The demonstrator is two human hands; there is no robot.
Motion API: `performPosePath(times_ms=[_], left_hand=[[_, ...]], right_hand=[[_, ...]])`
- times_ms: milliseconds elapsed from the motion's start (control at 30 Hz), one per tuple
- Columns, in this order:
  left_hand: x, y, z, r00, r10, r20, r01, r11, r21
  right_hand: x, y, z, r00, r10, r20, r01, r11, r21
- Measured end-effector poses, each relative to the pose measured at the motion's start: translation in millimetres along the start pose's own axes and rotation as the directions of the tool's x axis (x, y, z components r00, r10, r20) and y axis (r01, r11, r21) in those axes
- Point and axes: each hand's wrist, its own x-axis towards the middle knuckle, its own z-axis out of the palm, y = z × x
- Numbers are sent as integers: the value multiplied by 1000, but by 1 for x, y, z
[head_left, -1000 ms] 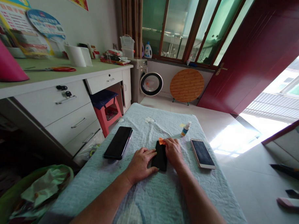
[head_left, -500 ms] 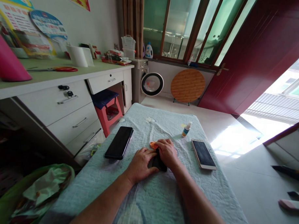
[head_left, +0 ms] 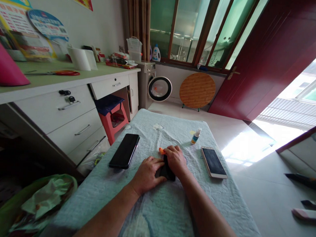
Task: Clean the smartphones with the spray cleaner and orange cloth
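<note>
My left hand (head_left: pixel 147 175) grips the left side of a dark phone (head_left: pixel 169 173) that lies on the light blue cloth. Bent over the phone's far right part is my right hand (head_left: pixel 175 160), closed on a small orange cloth (head_left: pixel 161 150) that pokes out past the fingertips. The two hands cover much of the phone. Left of them lies a black phone (head_left: pixel 125 151), screen up. On the right a white-framed phone (head_left: pixel 213 162) lies screen up, with a small spray bottle (head_left: pixel 195 136) standing upright beyond it.
A quilted cloth (head_left: pixel 170 124) covers the table. Along the left runs a desk (head_left: pixel 102 72) with scissors (head_left: pixel 66 73) and a paper roll (head_left: pixel 79 58) on it. A red stool (head_left: pixel 112 125) and a bin (head_left: pixel 72 184) stand beside the table. An open washing machine (head_left: pixel 146 80) is at the back.
My right hand has shifted very slightly on the phone, and the orange cloth shows a bit differently at its fingertips. My left hand keeps its hold. The whole view has moved a little.
</note>
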Motion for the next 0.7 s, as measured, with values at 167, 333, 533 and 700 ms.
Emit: performPosePath(times_ms=[167, 333, 533, 700], left_hand=[[0, -3, 4, 1000, -1, -8, 1, 1000, 1], [-1, -6, 5, 1000, 10, -21, -11, 1000, -9], [-1, -6, 3, 999, 45, -22, -46, 998, -50], [-1, -6, 3, 999, 28, -18, -29, 999, -32]], right_hand=[[3, 8, 4, 996, 80, -43, -80, 997, -7], [-1, 2, -3, 998, 66, -11, -66, 998, 25], [-15, -8, -15, 995, 43, 93, -48, 997, 55], [-23, -13, -22, 995, 8, 99, -14, 998, 60]])
